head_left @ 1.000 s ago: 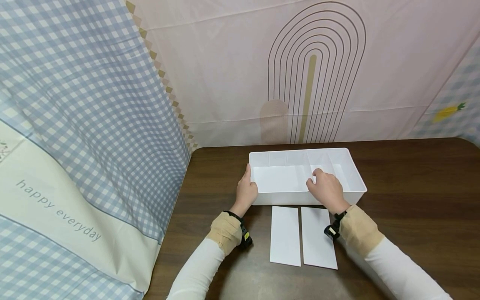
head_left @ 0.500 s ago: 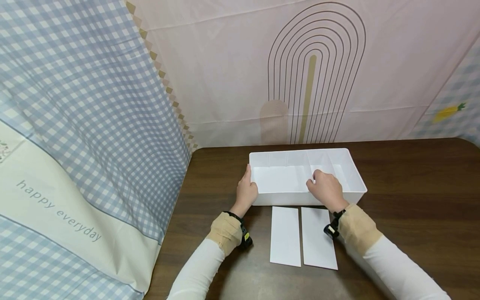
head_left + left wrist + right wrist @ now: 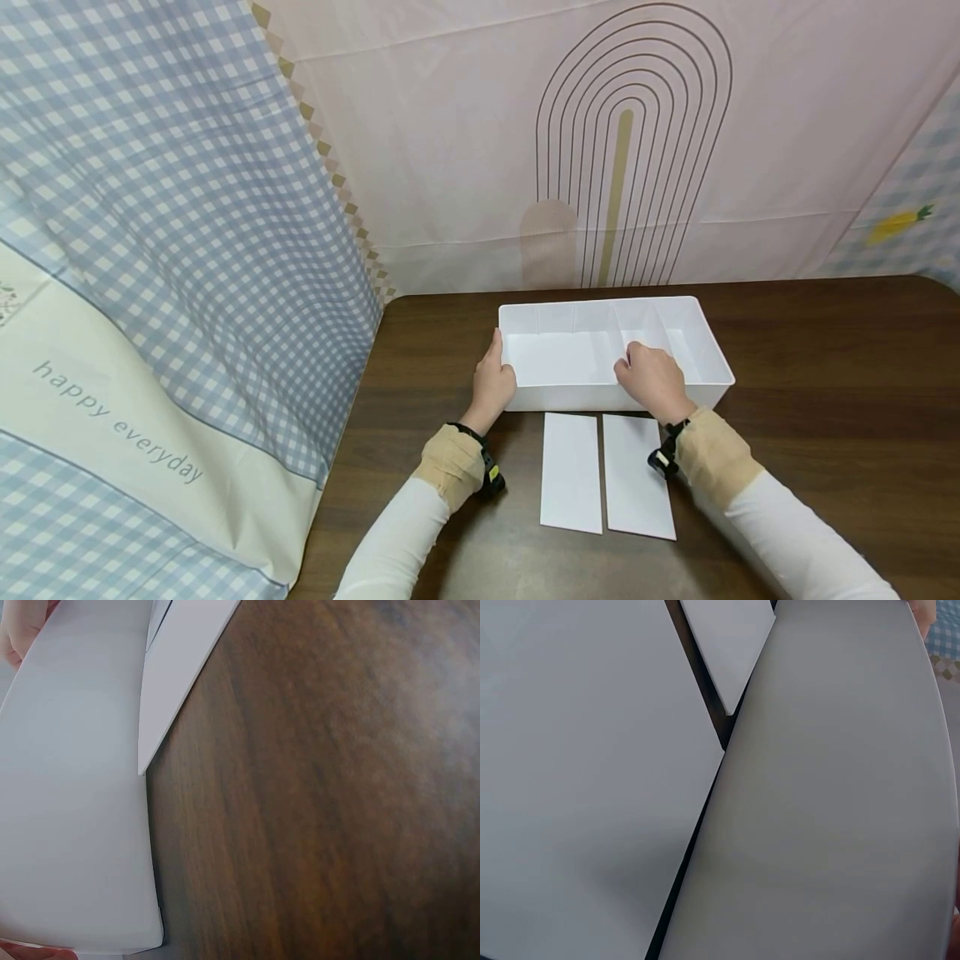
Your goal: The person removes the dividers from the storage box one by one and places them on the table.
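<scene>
One long white box (image 3: 562, 397) sits on the dark wooden surface (image 3: 825, 400), near its far edge, with thin partitions (image 3: 663, 327) crossing the right part of its inside. The left hand (image 3: 492, 387) grips the box's near left corner, thumb at the rim and fingers along the end wall. The right hand (image 3: 654, 379) reaches over the near rim with bent fingers; whether they pinch a partition or only touch it cannot be told, since the hand hides its own fingertips. Should that hand press or pull crookedly, a partition could bend or come out of line; a hard push on one side might tip or slide the box if the left hand's grip slackens. Just in front lie two white panels, left (image 3: 572, 473) and right (image 3: 633, 479), flat and side by side with a narrow gap between; a box slipping toward the person could knock them askew. Beyond the surface hangs a pale cloth (image 3: 442, 150), with a blue checked cloth (image 3: 187, 208) at the left.
</scene>
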Demonstrator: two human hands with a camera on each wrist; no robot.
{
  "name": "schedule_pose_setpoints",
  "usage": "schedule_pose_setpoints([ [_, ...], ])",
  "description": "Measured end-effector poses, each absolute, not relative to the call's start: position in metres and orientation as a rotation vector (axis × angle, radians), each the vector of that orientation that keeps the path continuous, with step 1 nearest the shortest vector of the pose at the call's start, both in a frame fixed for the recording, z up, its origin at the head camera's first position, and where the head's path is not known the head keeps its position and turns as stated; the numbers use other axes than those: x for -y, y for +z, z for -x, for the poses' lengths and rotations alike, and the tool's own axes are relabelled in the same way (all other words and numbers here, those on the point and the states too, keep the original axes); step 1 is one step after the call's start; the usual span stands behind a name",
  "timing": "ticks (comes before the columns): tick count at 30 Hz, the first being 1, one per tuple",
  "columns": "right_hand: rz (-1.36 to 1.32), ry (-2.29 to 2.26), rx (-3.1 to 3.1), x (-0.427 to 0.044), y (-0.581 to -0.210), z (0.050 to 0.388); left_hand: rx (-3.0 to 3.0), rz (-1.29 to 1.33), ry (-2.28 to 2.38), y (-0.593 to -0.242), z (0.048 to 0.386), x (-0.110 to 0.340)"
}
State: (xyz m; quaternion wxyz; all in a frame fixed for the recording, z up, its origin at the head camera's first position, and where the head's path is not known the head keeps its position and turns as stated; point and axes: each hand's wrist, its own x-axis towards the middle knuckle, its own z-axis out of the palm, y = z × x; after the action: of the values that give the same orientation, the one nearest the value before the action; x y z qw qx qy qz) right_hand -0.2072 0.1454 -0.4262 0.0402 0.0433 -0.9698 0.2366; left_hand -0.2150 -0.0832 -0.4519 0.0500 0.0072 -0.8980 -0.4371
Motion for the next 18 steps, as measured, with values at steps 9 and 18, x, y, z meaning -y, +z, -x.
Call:
schedule_pose_setpoints([
  [9, -0.136, 0.723, 2.966, -0.1451, -0.4276, 0.2075, 2.737, -0.028, -1.325, -0.4521, 0.2149, 0.0830],
  [18, -0.138, 0.721, 2.965, -0.1450, -0.4279, 0.2078, 2.730, -0.018, -1.320, -0.4521, 0.2150, 0.0828],
])
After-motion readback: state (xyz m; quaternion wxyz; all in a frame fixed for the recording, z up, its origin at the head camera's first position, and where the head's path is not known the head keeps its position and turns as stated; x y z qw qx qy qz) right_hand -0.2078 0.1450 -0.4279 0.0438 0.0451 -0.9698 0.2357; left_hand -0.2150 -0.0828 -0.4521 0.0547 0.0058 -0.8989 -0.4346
